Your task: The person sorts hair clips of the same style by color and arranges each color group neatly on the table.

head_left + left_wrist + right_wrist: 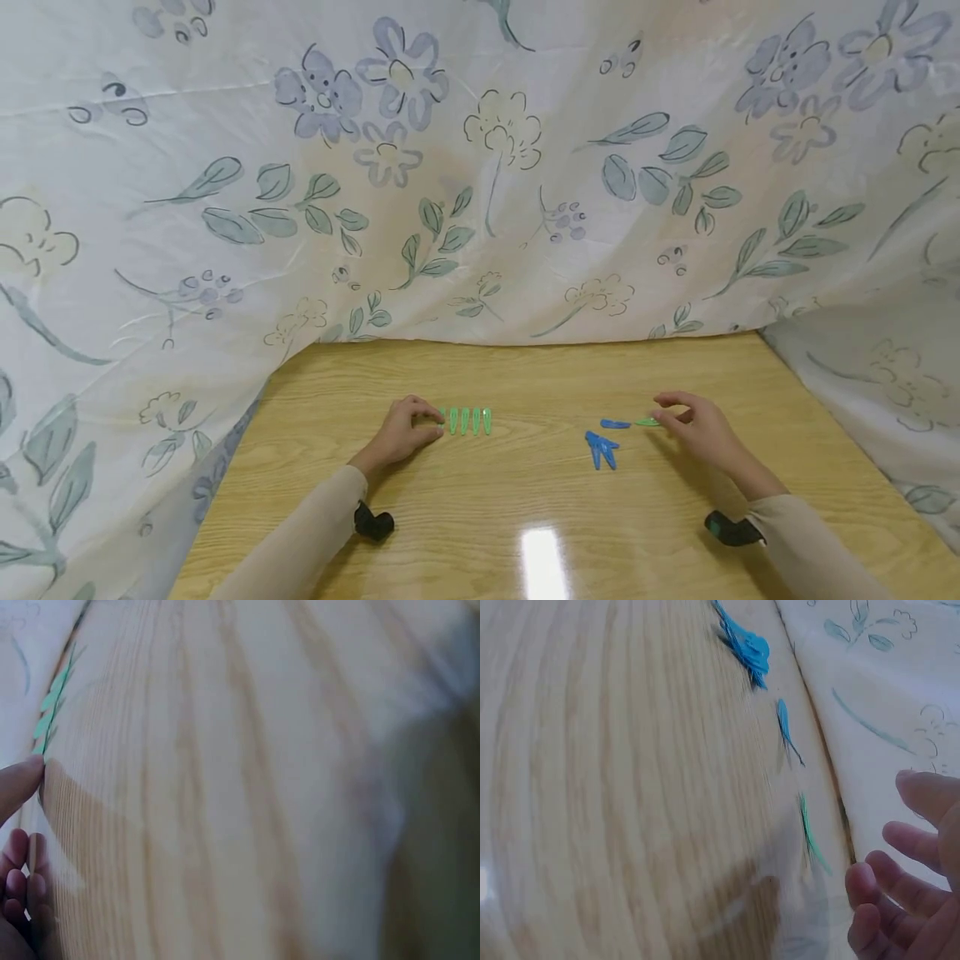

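Several green snap hair clips (465,421) lie side by side in a row on the wooden table. At the row's left end my left hand (405,429) pinches the last green clip (442,414) between thumb and forefinger, partly covering it. The left wrist view has the thumb (21,784) right at the row's end. To the right, my right hand (697,425) hovers with parted, loosely bent fingers beside a single green hair clip (647,422). In the right wrist view that clip (808,832) lies apart from the fingertips (861,877).
Left of the single green clip lies a blue hair clip (615,424). Nearer to me is a loose cluster of blue clips (602,450). A flowered cloth (480,250) hangs along the back and sides of the table (480,517).
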{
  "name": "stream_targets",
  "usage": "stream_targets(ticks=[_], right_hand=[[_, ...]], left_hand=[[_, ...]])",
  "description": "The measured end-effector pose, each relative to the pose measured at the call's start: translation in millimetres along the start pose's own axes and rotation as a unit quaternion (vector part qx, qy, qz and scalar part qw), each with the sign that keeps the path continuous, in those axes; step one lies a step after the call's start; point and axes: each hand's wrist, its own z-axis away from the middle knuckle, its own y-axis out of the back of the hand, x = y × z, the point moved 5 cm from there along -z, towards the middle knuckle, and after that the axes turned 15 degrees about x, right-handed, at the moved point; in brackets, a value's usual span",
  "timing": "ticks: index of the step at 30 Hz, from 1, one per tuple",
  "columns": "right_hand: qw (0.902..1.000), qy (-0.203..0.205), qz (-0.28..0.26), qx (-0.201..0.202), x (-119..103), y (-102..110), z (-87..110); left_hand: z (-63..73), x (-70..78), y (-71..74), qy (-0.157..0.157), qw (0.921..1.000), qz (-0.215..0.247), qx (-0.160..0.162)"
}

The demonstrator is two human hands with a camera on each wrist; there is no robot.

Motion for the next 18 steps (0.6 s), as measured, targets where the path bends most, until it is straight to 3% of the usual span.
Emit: stream_targets(ticks=[8,18], right_hand=[[0.9995,-0.021,0.009,-0.021,12.0,0.8,3.4],[0.9994,0.0,0.003,-0.033,18.1,-8.4,0.4]], left_hand=[[2.8,0.8,-0.5,0.002,1.0,0.001,-0.001],[2.5,1.8,0.9,0.0,1.0,0.003,0.0]])
